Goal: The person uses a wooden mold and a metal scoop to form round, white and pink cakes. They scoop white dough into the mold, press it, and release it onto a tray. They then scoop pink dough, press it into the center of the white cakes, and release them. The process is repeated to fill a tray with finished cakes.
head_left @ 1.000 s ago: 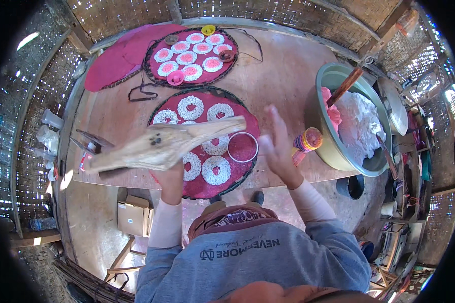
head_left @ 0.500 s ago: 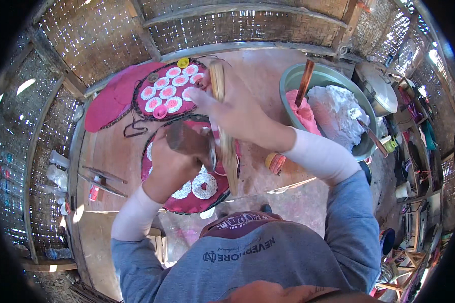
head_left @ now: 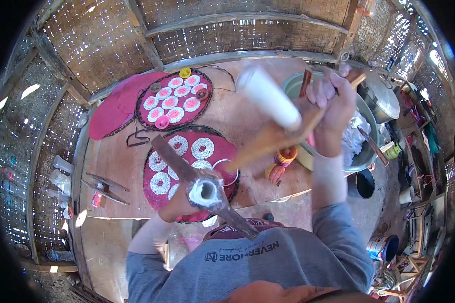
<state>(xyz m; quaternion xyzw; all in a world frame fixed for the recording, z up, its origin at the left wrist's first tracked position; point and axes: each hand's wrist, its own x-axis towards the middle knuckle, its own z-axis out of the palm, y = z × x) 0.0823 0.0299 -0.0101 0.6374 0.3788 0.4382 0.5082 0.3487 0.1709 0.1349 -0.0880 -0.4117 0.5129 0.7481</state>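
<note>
My left hand (head_left: 176,206) is closed round a wooden press body (head_left: 173,160), a two-armed bar with a round tube in its middle. White paste coats the tube's rim, and its opening faces up. My right hand (head_left: 334,98) grips a wooden plunger (head_left: 308,126) by its bar, raised over the tub's near side. The plunger's white cylinder (head_left: 272,96) points up and left, blurred by motion, apart from the press body. Below my left hand lies a round dark-pink mat (head_left: 154,194) with several white lacy dough rings (head_left: 202,148), partly hidden by the press.
A second mat (head_left: 141,118) holds white rings with pink centres and small coloured cups. A green tub (head_left: 293,81) with white and pink dough stands at the right. Tongs (head_left: 108,192) lie at the left. Colourful bands (head_left: 285,156) and a thin hoop (head_left: 226,172) are near the middle.
The plunger, which stood near the press body, has moved up and right with my right hand. My left hand has lowered and turned the press body, so its tube opening now shows.
</note>
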